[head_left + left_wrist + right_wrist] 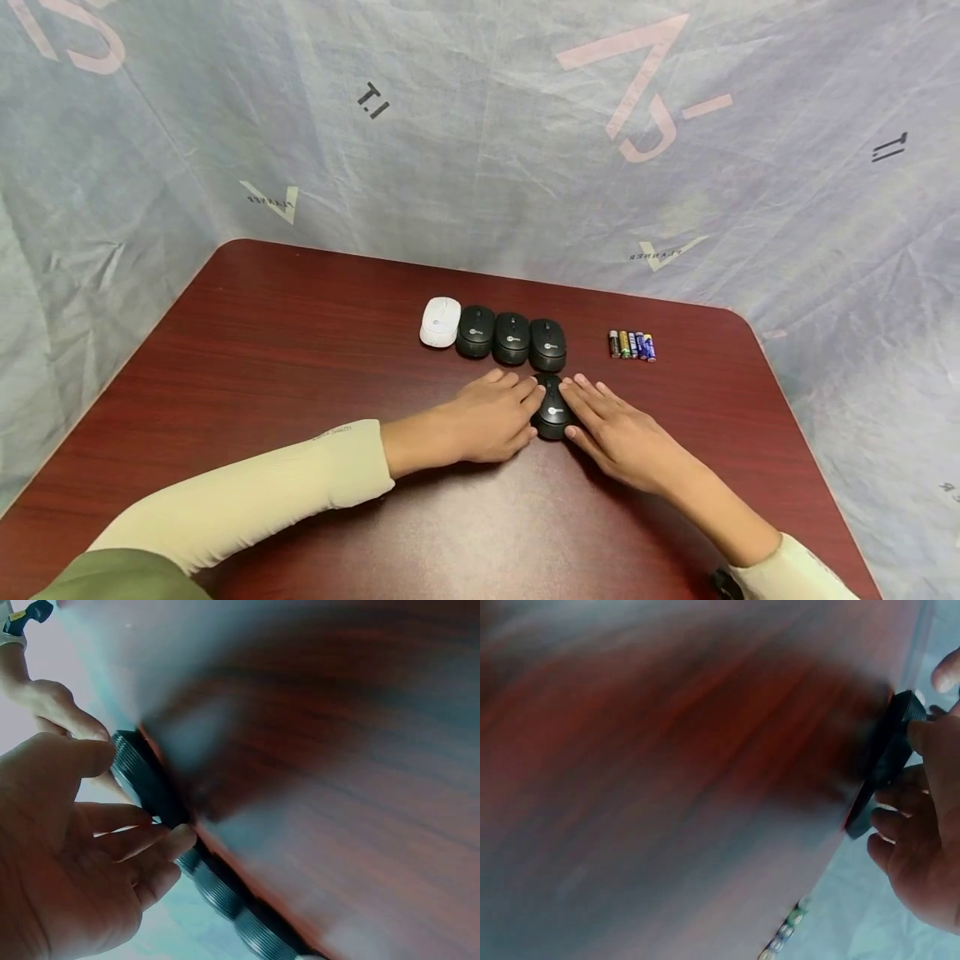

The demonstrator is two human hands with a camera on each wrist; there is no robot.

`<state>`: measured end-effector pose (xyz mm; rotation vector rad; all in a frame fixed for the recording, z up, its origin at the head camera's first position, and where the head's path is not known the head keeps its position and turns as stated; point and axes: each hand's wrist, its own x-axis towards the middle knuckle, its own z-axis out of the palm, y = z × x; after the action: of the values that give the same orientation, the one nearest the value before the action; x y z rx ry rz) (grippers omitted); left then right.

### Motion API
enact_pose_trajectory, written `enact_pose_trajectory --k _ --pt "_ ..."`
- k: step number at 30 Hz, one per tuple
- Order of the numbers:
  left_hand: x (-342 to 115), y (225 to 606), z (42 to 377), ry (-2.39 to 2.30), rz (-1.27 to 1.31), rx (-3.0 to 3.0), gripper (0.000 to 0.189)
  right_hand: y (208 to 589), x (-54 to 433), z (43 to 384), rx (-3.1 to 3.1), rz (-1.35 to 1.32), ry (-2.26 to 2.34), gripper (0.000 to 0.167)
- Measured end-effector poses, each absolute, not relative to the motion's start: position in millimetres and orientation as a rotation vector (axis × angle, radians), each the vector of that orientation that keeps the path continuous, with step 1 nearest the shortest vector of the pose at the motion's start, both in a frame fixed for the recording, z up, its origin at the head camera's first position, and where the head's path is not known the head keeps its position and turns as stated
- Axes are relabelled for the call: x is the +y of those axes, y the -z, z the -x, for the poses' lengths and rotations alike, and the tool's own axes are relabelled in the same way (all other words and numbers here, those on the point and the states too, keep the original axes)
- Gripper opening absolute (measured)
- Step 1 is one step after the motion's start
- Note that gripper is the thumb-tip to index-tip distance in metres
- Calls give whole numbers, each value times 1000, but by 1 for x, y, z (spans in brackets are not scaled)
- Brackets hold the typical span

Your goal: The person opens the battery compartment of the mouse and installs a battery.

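A black computer mouse (553,410) sits on the table between my two hands, in front of the right end of a mouse row. My left hand (491,417) touches its left side, fingers toward the far end and thumb at the near end. Along the right side lie the extended fingers of my right hand (618,433), its thumb near the front corner. In the left wrist view the mouse (142,772) shows edge-on beside my left hand (90,847). The right wrist view has the mouse (892,739) beside my right hand (930,825).
Behind stands a side-by-side row: a white mouse (440,322), then three black mice, the middle one (512,338) among them. Several batteries (632,345) lie lined up to the right. The reddish-brown table (300,358) ends at hanging printed cloth (480,167).
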<state>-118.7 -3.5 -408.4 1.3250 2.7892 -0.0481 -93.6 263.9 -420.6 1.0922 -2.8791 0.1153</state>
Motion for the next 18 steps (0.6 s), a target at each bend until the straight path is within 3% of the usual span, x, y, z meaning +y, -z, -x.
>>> enact_pose_trajectory --k 18 --pt "-58 417 126 -262 -1327 2822 65 421 212 107 -2842 -1172 -83 63"
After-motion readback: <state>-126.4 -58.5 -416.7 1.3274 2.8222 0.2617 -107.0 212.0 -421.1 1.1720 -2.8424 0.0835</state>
